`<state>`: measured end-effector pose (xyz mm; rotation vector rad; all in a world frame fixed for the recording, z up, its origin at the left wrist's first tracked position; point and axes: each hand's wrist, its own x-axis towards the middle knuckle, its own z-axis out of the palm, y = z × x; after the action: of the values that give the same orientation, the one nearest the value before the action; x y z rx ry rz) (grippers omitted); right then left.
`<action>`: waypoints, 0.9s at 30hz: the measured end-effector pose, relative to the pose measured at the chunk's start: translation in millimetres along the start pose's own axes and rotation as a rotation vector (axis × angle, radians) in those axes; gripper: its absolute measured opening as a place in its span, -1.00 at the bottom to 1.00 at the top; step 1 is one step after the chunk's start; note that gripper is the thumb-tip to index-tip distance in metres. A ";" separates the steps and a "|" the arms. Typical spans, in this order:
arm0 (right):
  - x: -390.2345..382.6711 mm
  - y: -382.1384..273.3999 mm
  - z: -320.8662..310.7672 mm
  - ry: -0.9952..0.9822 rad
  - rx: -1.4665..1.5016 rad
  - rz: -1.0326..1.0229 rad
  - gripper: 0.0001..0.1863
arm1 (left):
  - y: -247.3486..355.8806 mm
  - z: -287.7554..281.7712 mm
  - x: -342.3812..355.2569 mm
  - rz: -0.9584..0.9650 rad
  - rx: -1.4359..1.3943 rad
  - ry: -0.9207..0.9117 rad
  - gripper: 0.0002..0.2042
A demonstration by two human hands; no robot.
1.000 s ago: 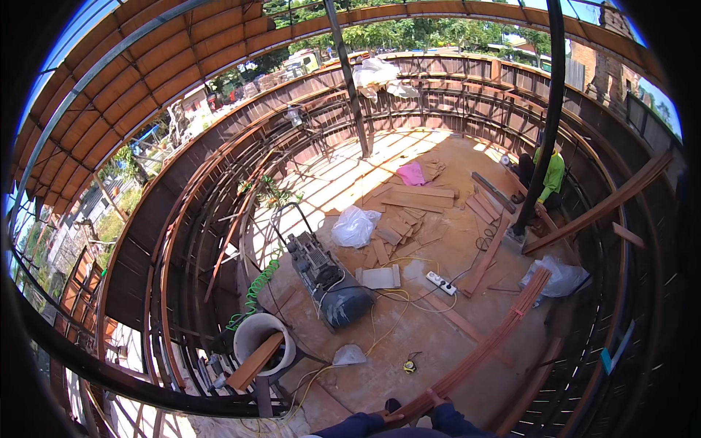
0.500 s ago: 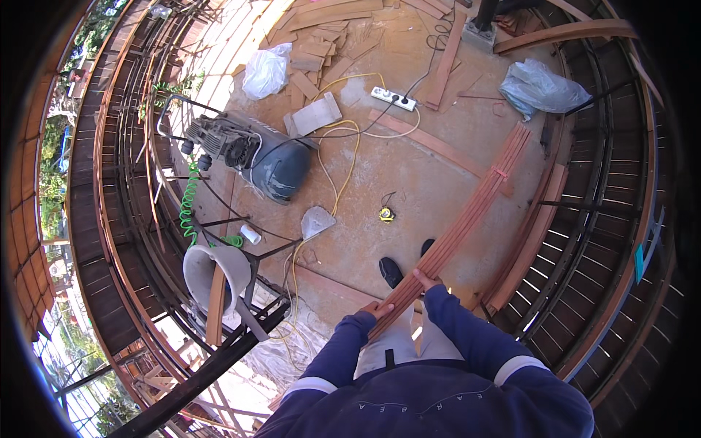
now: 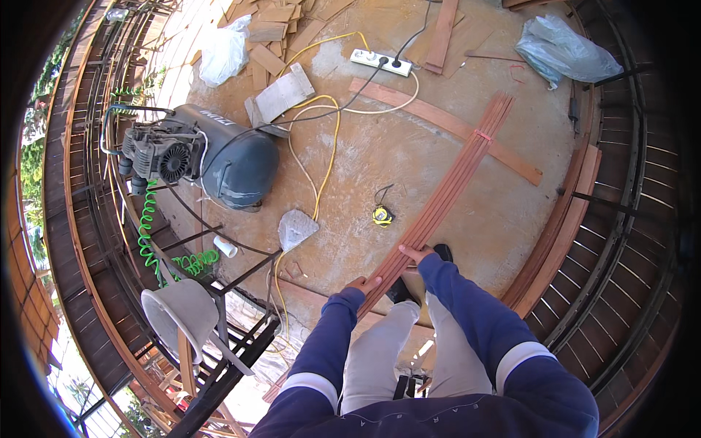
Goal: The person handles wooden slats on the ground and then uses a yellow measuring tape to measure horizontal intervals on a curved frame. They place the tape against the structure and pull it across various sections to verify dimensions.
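A long bundle of thin reddish-brown wood strips slants across in front of me, its far end up and to the right. A pink tie wraps it near that far end. My left hand is closed round the nearer part of the bundle, thumb on top. Farther along, my right hand grips the same bundle from its right side. Both hands' fingers are partly hidden under the strips. The near end runs down behind my left forearm. On the floor just left of the bundle lies a yellow and black tape measure.
An air compressor with a green coiled hose stands at left. A bucket holding a board is nearer. Cords run from a white power strip. Plastic bags, wood offcuts and a plank lie about. Curved slatted railings surround the floor.
The view has shifted forward and tilted, and my legs show more. Both hands keep their hold on the bundle. Its far end sits a little more to the left in the picture.
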<state>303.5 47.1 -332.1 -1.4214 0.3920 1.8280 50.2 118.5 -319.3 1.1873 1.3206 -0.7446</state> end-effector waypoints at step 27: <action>256.6 -7.9 -77.4 -0.024 -0.231 -0.245 -0.43 | 21.3 -4.4 234.4 0.066 0.249 0.004 -0.12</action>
<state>342.0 100.0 -592.2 -1.5262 -0.0090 1.7277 107.2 177.3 -540.0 1.4232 1.2105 -0.8776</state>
